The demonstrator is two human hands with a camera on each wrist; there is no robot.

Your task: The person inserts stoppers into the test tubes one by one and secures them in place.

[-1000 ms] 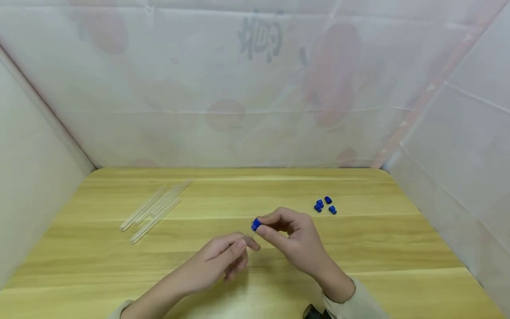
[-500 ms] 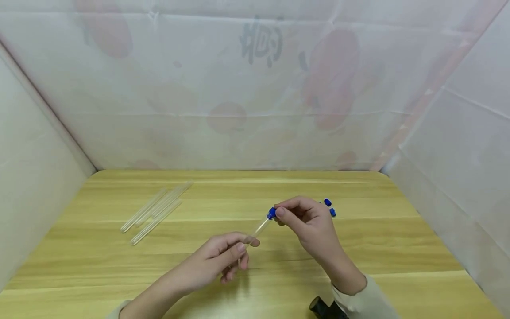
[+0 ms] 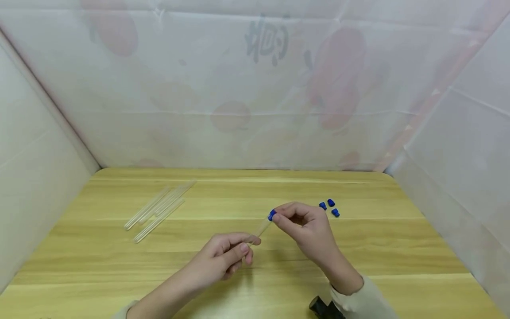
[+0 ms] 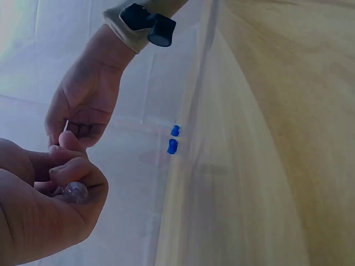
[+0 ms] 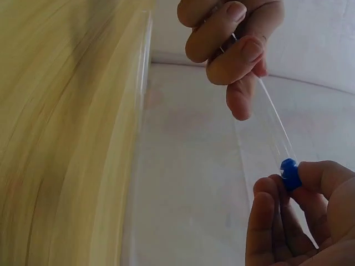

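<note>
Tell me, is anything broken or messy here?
Nothing stands out. The clear plastic tube with its blue cap looks whole between left hand and right hand; spare tubes and loose caps lie tidy.

Both hands are bare, with no rings or gloves, and the fingernails are short and unpainted. The right hand (image 3: 308,230) comes out of a pale beige, soft-looking sleeve (image 3: 366,301) with a gathered cuff. Just beside that cuff, on the wrist, sits a small black camera (image 3: 320,308) with a round lens barrel. The left hand (image 3: 227,257) has a bare forearm, with a sliver of the same beige sleeve at the elbow.
</note>
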